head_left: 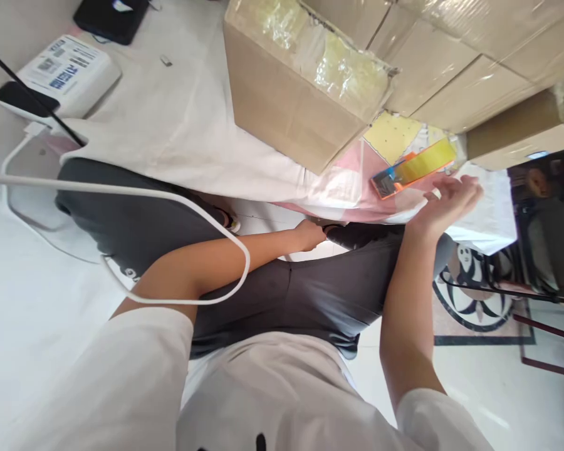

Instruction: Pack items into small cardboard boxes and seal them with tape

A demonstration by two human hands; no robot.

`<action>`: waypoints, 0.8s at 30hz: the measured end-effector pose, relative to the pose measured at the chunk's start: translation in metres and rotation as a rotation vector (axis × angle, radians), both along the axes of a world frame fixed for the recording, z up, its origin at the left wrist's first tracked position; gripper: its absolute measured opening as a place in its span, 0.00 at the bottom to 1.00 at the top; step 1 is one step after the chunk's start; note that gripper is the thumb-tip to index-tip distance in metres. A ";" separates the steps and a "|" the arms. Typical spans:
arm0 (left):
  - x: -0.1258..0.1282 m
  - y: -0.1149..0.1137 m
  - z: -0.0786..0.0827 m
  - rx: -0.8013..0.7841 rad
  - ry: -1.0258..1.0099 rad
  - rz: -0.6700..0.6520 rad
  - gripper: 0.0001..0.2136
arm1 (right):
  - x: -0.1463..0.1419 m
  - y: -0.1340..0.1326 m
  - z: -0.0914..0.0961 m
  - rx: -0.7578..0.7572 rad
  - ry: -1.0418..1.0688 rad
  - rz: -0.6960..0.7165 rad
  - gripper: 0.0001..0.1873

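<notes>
My left hand hangs between my knees, below the edge of the cloth-covered surface. Its fingers look curled closed and point away from me; whatever they hold, if anything, is hidden. On the right, my right hand is raised over the cloth edge with its fingers loosely bent and apart, and nothing shows in it. Just left of that hand lies an orange and yellow narrow item with a blue and dark end. The hand is close to it; contact cannot be made out. A taped cardboard box stands left of this item.
More cardboard boxes are stacked at the back right. A white device with a label and a black flat case lie at the far left. A white cable loops across my left arm. Patterned floor shows at right.
</notes>
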State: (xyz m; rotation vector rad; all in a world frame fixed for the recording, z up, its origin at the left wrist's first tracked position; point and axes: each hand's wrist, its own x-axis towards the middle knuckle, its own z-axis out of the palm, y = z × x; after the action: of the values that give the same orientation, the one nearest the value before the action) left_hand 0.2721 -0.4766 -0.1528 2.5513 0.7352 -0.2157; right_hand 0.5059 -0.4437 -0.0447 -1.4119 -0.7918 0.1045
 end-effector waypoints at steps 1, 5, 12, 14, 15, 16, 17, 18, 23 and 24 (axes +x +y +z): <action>0.000 0.000 0.006 0.028 -0.023 -0.002 0.10 | -0.008 -0.016 0.000 0.032 -0.119 -0.027 0.08; -0.010 0.002 0.045 0.113 -0.099 -0.013 0.12 | -0.055 -0.083 -0.012 -0.071 -0.410 0.252 0.11; -0.049 0.013 0.117 0.298 -0.334 -0.140 0.08 | -0.079 -0.113 -0.026 -0.623 -0.401 0.981 0.10; -0.056 0.019 0.126 0.324 -0.362 -0.113 0.08 | -0.079 -0.108 -0.024 -0.581 -0.349 0.980 0.07; -0.060 0.022 0.128 0.326 -0.361 -0.091 0.09 | -0.080 -0.105 -0.023 -0.540 -0.352 0.952 0.08; -0.062 0.026 0.130 0.316 -0.345 -0.062 0.09 | -0.081 -0.103 -0.021 -0.500 -0.381 0.914 0.10; -0.064 0.029 0.131 0.292 -0.319 -0.031 0.09 | -0.082 -0.101 -0.019 -0.469 -0.435 0.878 0.12; -0.066 0.032 0.131 0.249 -0.285 -0.002 0.08 | -0.082 -0.099 -0.017 -0.446 -0.504 0.850 0.14; -0.075 0.030 0.140 0.077 -0.220 0.084 0.08 | -0.070 -0.091 0.008 -0.391 -0.752 0.750 0.13; -0.078 0.027 0.144 0.132 -0.235 0.111 0.10 | -0.064 -0.090 0.017 -0.366 -0.759 0.697 0.13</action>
State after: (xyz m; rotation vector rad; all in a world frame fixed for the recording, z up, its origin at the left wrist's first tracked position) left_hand 0.1941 -0.4494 -0.0084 2.5900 0.8189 0.1719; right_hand 0.4418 -0.5341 -0.0278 -1.4571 -1.9615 0.2664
